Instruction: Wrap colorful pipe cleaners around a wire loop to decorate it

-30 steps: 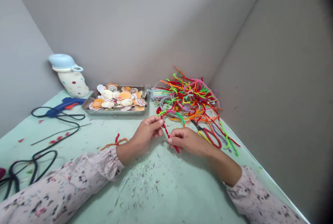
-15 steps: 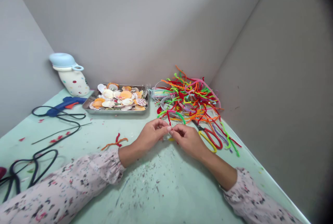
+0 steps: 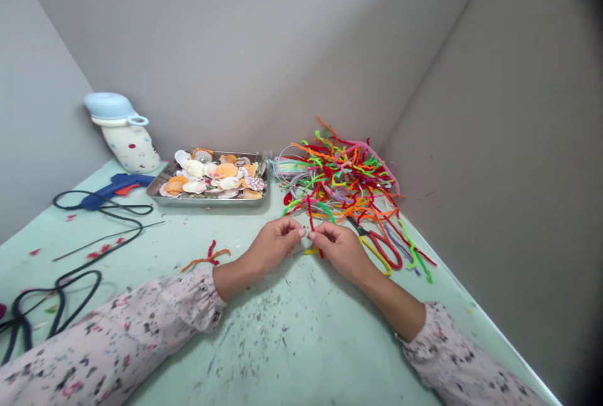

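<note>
A red pipe cleaner (image 3: 310, 212) stands up between my hands above the table, its lower end showing beneath the fingers of my right hand (image 3: 343, 247). That hand pinches it between thumb and fingertips. Close by on the left, my left hand (image 3: 277, 241) has thumb and forefinger pressed together; whether anything is between them is too small to tell. Just behind the fingers lies a green pipe cleaner (image 3: 325, 208) bent in an arc. Under the hands, a short yellow piece (image 3: 311, 252) rests on the table.
Scissors (image 3: 384, 252) lie right of my right hand, before a heap of pipe cleaners (image 3: 353, 170). A metal tray (image 3: 210, 202) holds shells. Further left are a blue glue gun (image 3: 113, 189), a black cord (image 3: 61, 283) and a bottle (image 3: 132, 145). An orange-red twisted piece (image 3: 207, 259) lies near my left wrist.
My fingertips have moved slightly apart, the left one leaving the red pipe cleaner. The red pipe cleaner has shifted a little right and stays with my right hand.
</note>
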{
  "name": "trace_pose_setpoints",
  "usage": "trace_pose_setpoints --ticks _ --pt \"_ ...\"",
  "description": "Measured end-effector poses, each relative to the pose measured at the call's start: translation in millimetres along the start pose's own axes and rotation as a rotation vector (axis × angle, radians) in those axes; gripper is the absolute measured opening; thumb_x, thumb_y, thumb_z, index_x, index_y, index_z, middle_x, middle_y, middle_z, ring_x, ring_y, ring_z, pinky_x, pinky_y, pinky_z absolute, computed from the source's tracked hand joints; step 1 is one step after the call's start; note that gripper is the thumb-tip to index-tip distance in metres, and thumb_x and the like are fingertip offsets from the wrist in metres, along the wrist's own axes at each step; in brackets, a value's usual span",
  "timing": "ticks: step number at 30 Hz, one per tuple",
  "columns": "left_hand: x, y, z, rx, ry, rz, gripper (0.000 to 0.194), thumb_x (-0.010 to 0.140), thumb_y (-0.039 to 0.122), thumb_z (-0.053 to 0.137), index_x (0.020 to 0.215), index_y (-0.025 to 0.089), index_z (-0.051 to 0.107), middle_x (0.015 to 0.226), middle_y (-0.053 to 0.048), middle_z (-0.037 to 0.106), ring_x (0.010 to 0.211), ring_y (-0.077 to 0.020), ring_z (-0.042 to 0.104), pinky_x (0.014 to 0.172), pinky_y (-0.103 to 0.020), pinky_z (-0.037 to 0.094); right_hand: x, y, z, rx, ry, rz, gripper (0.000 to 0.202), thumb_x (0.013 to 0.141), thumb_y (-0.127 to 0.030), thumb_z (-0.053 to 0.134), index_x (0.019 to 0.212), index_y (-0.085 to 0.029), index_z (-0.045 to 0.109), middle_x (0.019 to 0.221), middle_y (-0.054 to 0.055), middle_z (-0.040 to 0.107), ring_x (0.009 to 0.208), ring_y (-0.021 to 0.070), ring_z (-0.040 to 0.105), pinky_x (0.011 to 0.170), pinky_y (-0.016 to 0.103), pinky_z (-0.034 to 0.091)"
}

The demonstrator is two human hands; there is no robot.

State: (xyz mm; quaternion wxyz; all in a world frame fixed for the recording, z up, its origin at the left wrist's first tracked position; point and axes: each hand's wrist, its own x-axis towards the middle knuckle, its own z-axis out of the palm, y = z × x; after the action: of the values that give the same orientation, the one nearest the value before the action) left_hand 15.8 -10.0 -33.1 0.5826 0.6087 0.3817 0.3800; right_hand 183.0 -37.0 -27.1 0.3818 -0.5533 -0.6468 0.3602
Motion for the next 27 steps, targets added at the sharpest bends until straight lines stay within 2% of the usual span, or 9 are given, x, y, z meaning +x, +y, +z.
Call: trace_pose_setpoints --ticks 5,9,12,14,16,19,22,27 --pt "0 -1 -0.2 -0.075 0.047 -0.031 0.023 0.082 0.037 0.054 0.073 0.016 0.050 0.052 0.006 0.043 0.043 -0.0054 0.036 0.043 -0.019 0.025 2 5 -2 0.030 0.066 -0.025 0.022 0.081 -0.038 0.054 0.071 -0.018 0.058 0.055 -0.004 0.048 0.052 0.0111 0.041 0.051 0.023 0.033" --pt "0 3 -1.6 -0.087 0.102 -0.031 0.030 0.084 0.041 0.050 0.068 0.016 0.048 0.054 0.005 0.045 0.042 -0.0051 0.038 0.043 -0.019 0.025 2 6 -3 0.096 0.103 -0.064 0.023 0.083 -0.040 0.053 0.077 -0.019 0.059 0.060 -0.004 0.051 0.055 0.0116 0.044 0.054 0.023 0.035" --pt "-1 5 -3.6 -0.040 0.150 0.014 0.037 0.086 0.045 0.047 0.062 0.016 0.047 0.050 0.005 0.042 0.043 -0.0055 0.037 0.044 -0.019 0.027 1 4 -4 0.117 0.053 -0.067 0.023 0.084 -0.039 0.052 0.078 -0.018 0.059 0.063 -0.003 0.054 0.055 0.0109 0.044 0.054 0.023 0.036" --pt "-3 6 -4.2 -0.022 0.185 0.075 0.035 0.083 0.045 0.052 0.064 0.016 0.049 0.049 0.006 0.041 0.044 -0.0058 0.037 0.045 -0.019 0.029 0 1 -4 0.118 -0.004 -0.072 0.024 0.085 -0.039 0.052 0.076 -0.018 0.059 0.059 -0.003 0.052 0.052 0.0103 0.042 0.052 0.023 0.035" --pt "-4 8 -3.8 -0.047 0.176 0.122 0.025 0.078 0.040 0.062 0.087 0.017 0.057 0.058 0.005 0.050 0.049 -0.0062 0.042 0.048 -0.018 0.033 -2 -1 -4 0.118 -0.048 -0.081 0.026 0.086 -0.038 0.050 0.073 -0.018 0.059 0.057 -0.004 0.050 0.051 0.0097 0.041 0.051 0.022 0.034" --pt "-4 11 -2.4 -0.148 0.095 0.103 0.042 0.077 0.039 0.064 0.112 0.019 0.055 0.077 0.000 0.059 0.056 -0.0080 0.050 0.049 -0.019 0.037 -4 -1 -3 0.118 -0.103 -0.093 0.026 0.087 -0.036 0.048 0.077 -0.018 0.063 0.062 -0.002 0.055 0.051 0.0092 0.042 0.051 0.022 0.034" --pt "-3 13 -2.8 -0.254 0.041 0.045 0.040 0.080 0.042 0.059 0.110 0.017 0.059 0.075 -0.002 0.060 0.055 -0.0081 0.052 0.047 -0.019 0.036 -5 0 -3 0.123 -0.155 -0.087 0.026 0.087 -0.035 0.048 0.080 -0.017 0.065 0.065 0.000 0.059 0.051 0.0091 0.043 0.050 0.022 0.034" --pt "2 13 -7.7 -0.390 0.055 0.018 0.028 0.076 0.035 0.066 0.095 0.015 0.064 0.087 -0.003 0.063 0.050 -0.0033 0.048 0.046 -0.017 0.035 -7 1 -4 0.120 -0.214 -0.067 0.028 0.088 -0.036 0.048 0.078 -0.017 0.065 0.064 0.000 0.060 0.051 0.0092 0.044 0.050 0.022 0.035"
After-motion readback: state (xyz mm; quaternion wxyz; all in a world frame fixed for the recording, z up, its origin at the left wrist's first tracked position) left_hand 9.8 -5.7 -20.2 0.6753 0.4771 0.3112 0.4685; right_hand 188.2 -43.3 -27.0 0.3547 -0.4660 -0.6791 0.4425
